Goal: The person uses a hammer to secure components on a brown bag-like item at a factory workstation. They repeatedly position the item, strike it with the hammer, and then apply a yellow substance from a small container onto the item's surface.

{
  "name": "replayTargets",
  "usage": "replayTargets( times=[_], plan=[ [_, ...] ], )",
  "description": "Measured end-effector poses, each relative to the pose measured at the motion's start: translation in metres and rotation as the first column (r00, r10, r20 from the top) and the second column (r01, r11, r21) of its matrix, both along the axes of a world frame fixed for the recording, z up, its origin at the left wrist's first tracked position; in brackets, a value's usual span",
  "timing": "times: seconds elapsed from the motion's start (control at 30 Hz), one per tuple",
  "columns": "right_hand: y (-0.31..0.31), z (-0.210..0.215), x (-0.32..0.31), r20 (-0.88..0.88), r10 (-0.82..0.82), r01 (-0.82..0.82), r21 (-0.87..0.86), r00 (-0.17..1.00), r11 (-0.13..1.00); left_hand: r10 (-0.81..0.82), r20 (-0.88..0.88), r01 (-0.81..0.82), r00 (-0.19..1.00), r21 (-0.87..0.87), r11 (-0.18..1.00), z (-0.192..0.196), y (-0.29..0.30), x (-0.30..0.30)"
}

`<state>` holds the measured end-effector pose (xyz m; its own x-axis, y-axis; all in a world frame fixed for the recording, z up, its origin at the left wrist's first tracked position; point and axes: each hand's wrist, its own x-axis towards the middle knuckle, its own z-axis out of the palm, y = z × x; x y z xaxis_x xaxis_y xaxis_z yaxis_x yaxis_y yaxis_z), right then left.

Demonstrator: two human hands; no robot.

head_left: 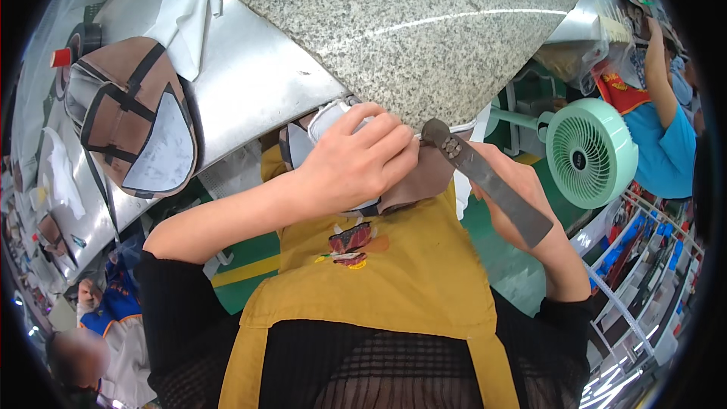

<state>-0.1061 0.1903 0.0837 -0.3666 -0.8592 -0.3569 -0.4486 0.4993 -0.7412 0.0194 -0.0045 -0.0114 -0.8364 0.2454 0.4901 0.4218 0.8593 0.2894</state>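
My left hand [366, 153] is closed, its curled fingers pressing on a brown fabric piece [424, 179] with a pale lining, which looks like a shoe upper. The piece lies against the near corner of a speckled stone slab [409, 38] and hangs over my lap. My right hand [517, 189] is closed around a hammer [496, 191] with a long, dark metal head. The head's narrower end rests close to my left fingertips at the slab corner; its flared end points toward my right wrist. Its handle is mostly hidden by the head and my hand.
A similar brown piece with black straps [140, 117] lies on the metal table [257, 83] at left, beside a white cloth [185, 19]. A green fan [591, 153] stands at right. Another person in a blue shirt [666, 148] is beyond it; one more sits lower left.
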Motion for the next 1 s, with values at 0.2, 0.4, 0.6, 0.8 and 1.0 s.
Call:
replayTargets(
  times=[0.2, 0.4, 0.6, 0.8, 1.0],
  plan=[
    [-0.001, -0.003, 0.000, -0.143, 0.045, -0.064, -0.128, 0.989, 0.990, 0.028, -0.011, -0.028, 1.000, 0.003, 1.000, -0.003, 0.000, 0.000],
    [-0.003, -0.013, 0.012, -0.229, 0.020, -0.043, -0.096, 0.973, 0.995, 0.171, 0.149, -0.197, 0.974, 0.183, 0.963, 0.004, -0.002, 0.007],
    [-0.002, -0.013, 0.013, -0.201, 0.003, -0.018, -0.072, 0.980, 0.997, 0.109, -0.010, -0.108, 0.994, 0.079, 0.991, -0.008, -0.001, 0.010],
    [0.000, -0.005, 0.010, 0.020, -0.090, 0.091, -0.081, 0.996, 0.992, 0.098, -0.057, -0.095, 0.994, 0.049, 0.994, -0.010, 0.000, 0.009],
    [-0.004, -0.012, 0.009, -0.119, 0.051, -0.058, -0.062, 0.992, 0.996, 0.112, -0.115, -0.101, 0.987, 0.097, 0.990, -0.016, 0.001, 0.008]
  ],
)
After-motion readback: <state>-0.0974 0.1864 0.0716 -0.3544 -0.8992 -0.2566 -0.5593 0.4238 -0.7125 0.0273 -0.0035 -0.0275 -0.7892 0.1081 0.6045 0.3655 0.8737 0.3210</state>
